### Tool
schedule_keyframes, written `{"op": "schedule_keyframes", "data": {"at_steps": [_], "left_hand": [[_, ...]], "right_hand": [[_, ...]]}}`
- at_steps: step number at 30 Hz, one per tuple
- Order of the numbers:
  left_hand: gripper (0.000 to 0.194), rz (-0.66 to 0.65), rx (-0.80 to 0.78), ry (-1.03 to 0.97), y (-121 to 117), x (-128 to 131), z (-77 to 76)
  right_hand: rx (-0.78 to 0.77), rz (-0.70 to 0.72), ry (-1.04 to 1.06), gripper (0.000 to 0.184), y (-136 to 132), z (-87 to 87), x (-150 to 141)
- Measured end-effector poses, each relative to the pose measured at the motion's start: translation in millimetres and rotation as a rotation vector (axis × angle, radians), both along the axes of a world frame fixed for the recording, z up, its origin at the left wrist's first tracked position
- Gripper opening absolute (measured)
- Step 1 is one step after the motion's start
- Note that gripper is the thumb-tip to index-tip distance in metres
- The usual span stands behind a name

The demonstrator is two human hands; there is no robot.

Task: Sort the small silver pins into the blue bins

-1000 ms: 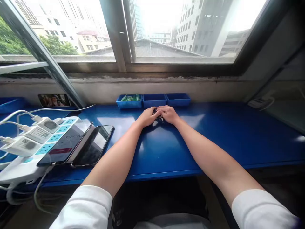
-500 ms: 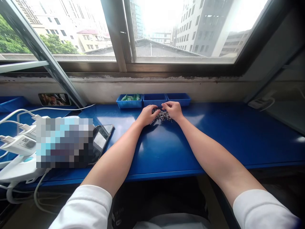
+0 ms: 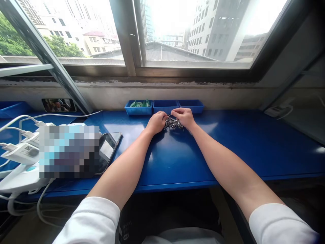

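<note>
since a second ago the two hands have parted, and the heap of small metal pins (image 3: 173, 123) they covered now lies open between them on the blue table (image 3: 228, 159), just in front of a row of three blue trays (image 3: 165, 106). the left hand (image 3: 156, 122) is loosely curled against the heap's left side, and the right hand (image 3: 183, 117) is half closed at its upper right edge. i can't tell whether either one is pinching a pin. the leftmost tray holds something green (image 3: 138, 104), and a phone (image 3: 108, 149) lies well to the left of the hands. the pins look crossed over one another and the table top looks slick, so it seems best to tease them from the heap's edge with the fingertips, pressing lightly so none skitter away.
</note>
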State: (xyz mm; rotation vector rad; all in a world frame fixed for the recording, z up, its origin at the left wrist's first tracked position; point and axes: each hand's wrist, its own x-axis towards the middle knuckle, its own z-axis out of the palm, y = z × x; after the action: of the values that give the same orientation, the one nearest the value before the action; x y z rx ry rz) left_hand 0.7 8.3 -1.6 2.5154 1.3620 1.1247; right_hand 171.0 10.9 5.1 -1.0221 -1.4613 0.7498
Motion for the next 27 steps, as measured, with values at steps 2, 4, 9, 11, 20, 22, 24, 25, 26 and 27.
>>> {"op": "schedule_keyframes", "data": {"at_steps": [2, 4, 9, 11, 20, 22, 24, 25, 26, 27], "left_hand": [[0.022, 0.022, -0.008, 0.019, 0, 0, 0.0], [0.023, 0.039, -0.01, 0.036, -1, -1, 0.4], [0.025, 0.074, -0.016, 0.055, -3, -1, 2.3], [0.026, 0.078, -0.023, 0.059, -5, -1, 3.3], [0.028, 0.199, -0.051, -0.054, -1, -4, 4.0], [0.028, 0.232, -0.08, -0.073, 2, -7, 1.8], [0.027, 0.255, -0.103, -0.079, 5, -10, -0.6], [0.026, 0.264, -0.11, -0.077, 6, -10, -1.6], [0.025, 0.271, -0.114, -0.073, 7, -11, -2.6], [0.025, 0.275, -0.116, -0.067, 8, -11, -3.5]], "right_hand": [[-0.016, -0.012, 0.011, 0.036, -1, 0.3, 1], [-0.025, -0.017, 0.01, 0.035, -2, 1.2, 3], [-0.026, 0.021, -0.054, 0.034, -6, 3.2, 5], [-0.011, 0.044, -0.076, 0.035, -6, 2.6, 6], [0.078, -0.321, -0.353, 0.044, 3, 4.3, 20], [0.067, -0.438, -0.493, 0.051, 5, 4.8, 26], [0.022, -0.515, -0.612, 0.058, 8, 3.3, 32], [-0.008, -0.541, -0.656, 0.061, 9, 1.9, 34], [-0.039, -0.559, -0.69, 0.065, 11, 0.2, 36], [-0.066, -0.572, -0.718, 0.068, 12, -1.7, 37]]}}
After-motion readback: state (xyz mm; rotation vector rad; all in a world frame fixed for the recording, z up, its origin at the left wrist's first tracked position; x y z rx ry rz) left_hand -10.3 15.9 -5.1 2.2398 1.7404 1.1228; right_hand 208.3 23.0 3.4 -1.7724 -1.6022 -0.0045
